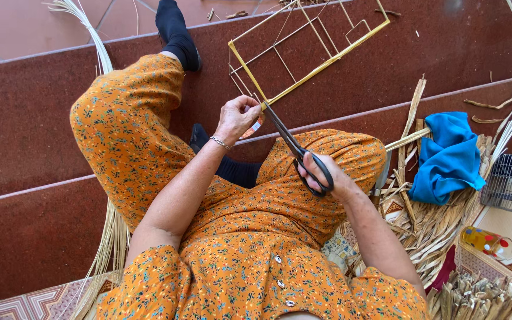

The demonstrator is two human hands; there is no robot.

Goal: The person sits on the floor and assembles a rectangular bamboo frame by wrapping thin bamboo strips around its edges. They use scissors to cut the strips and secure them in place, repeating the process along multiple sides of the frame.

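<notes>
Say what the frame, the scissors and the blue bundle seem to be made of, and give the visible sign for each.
Frame: thin wire, partly wrapped in pale yellow strips, probably plant fibre.
Scissors: dark, dull metal, blades and loops alike.
Blue bundle: soft cloth, as its folds suggest.

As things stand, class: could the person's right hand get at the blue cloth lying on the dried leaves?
Probably yes, but not freely: the right hand grips black scissors. The blue cloth lies uncovered beside that arm, with nothing between.

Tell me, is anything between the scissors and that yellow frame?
Nothing visible. The scissors, held in the right hand, reach their tips to the wire frame's corner, which the left hand grips.
</notes>
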